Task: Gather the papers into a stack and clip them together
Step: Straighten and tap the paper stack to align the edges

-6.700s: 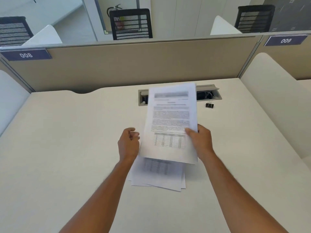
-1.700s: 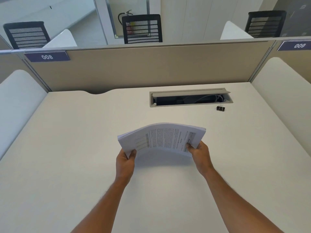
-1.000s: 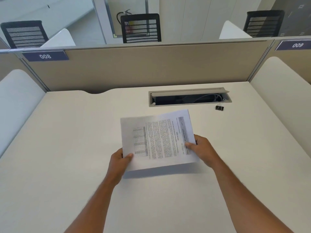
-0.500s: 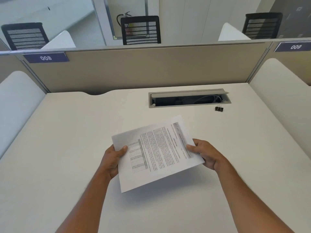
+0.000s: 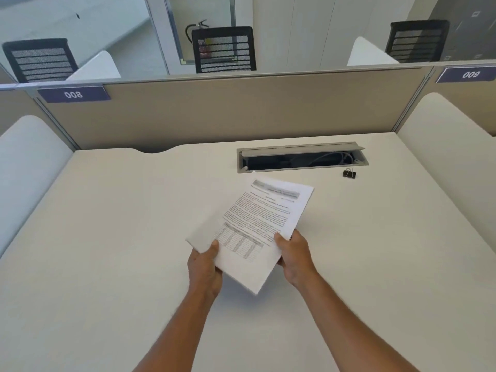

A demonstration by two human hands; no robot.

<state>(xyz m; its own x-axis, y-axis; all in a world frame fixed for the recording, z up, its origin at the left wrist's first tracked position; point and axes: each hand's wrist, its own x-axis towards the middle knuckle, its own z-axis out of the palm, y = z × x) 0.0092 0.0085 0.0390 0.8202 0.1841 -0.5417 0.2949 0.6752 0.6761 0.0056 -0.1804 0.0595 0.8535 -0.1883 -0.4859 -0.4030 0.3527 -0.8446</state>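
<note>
A squared-up stack of printed papers (image 5: 255,226) is held above the middle of the cream desk (image 5: 107,237), its text top pointing away and to the right. My left hand (image 5: 205,267) grips its near-left edge with the thumb on top. My right hand (image 5: 294,253) grips its near-right edge, thumb on the page. A small black binder clip (image 5: 349,173) lies alone on the desk at the far right, just in front of the cable slot, well away from both hands.
An open grey cable slot (image 5: 302,158) with cables inside is set into the desk's far side. A beige partition (image 5: 228,108) closes the back, and white side dividers (image 5: 451,162) stand on the left and right. Black chairs sit beyond the partition.
The stack has turned from sideways towards lengthwise, its top now pointing away. Both hands have shifted to its near end. The binder clip has not moved.
</note>
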